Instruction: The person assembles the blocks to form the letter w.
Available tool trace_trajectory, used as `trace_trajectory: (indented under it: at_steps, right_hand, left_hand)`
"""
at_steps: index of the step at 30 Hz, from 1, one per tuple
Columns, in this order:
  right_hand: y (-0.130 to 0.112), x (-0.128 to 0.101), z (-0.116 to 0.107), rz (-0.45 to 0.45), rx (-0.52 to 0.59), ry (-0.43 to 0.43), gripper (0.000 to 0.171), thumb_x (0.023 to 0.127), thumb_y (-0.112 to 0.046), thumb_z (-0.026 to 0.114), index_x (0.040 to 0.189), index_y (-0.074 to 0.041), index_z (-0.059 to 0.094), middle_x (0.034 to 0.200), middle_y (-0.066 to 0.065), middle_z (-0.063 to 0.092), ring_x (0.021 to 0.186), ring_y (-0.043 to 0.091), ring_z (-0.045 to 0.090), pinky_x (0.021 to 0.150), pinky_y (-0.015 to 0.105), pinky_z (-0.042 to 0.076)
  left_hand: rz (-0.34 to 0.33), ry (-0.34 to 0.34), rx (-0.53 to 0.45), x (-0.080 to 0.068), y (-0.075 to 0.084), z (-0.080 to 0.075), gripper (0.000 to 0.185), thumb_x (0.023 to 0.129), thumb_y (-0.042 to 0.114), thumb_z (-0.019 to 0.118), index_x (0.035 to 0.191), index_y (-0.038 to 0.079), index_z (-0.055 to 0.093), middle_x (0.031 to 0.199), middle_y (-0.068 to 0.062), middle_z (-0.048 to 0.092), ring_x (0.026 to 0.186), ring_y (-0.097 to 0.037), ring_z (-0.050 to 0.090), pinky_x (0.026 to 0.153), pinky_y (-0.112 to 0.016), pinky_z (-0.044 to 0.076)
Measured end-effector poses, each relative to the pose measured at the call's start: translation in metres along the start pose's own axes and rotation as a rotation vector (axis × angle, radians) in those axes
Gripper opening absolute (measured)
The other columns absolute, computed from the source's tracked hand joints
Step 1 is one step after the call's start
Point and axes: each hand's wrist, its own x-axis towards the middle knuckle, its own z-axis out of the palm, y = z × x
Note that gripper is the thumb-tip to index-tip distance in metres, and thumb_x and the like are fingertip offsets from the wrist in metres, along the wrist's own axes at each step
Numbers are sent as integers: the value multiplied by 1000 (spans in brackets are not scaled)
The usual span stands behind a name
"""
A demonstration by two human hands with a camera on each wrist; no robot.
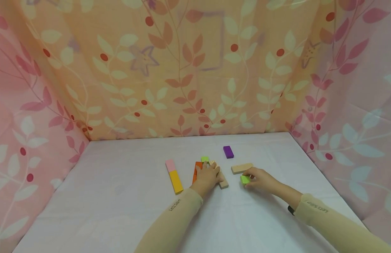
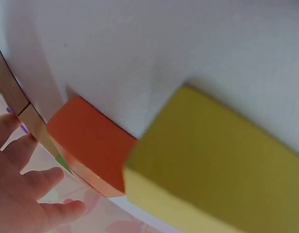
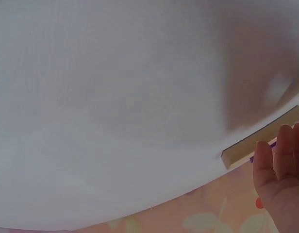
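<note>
In the head view my left hand (image 1: 206,180) lies over a cluster of blocks with its fingers spread. Beneath or beside it are orange blocks (image 1: 198,165), a light green block (image 1: 205,159) and a plain wooden block (image 1: 223,182). The left wrist view has these fingers (image 2: 45,179) loosely extended near the orange block (image 2: 89,143); exact contact is unclear. Farther right, my right hand (image 1: 261,180) pinches a bright green block (image 1: 245,180) between thumb and fingers. Just behind it lies another plain wooden block (image 1: 241,168).
A purple block (image 1: 228,152) lies toward the back. Left of the cluster, a pink block (image 1: 171,165) and a yellow block (image 1: 176,182) form a line end to end. Floral curtains (image 1: 189,88) enclose the white table (image 1: 104,196) at the back and both sides.
</note>
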Motion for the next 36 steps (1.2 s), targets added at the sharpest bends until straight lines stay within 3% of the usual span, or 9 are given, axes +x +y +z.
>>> trace_trajectory:
  at_steps: [7,17,24,36]
  right_hand:
    - [-7,5,12,-81,8,-39,31,78,-7,79,104,3,66,100,8,64,88,22,57,78,35,50]
    - [-14,12,20,-72,-54,-127,40,80,-17,79,110,5,65,96,4,63,88,18,57,79,34,50]
    - [-13,14,24,-40,-36,-110,24,81,-17,79,98,-2,69,92,1,60,85,16,54,76,33,49]
    - [-17,17,28,-30,-42,-94,26,80,-22,79,97,-4,70,91,0,59,85,16,55,76,34,48]
  left_hand:
    - [-3,-15,4,0,1,1,56,95,51,50,145,25,49,153,3,39,142,-33,28,109,-60,26]
    - [-1,8,18,1,1,2,57,92,51,54,142,24,52,151,2,42,141,-34,31,108,-59,29]
    - [6,2,7,2,0,1,57,93,52,53,142,24,51,152,2,41,141,-34,31,108,-60,28]
    - [12,15,7,-1,-1,1,57,92,52,54,141,23,52,151,1,42,140,-35,32,107,-60,29]
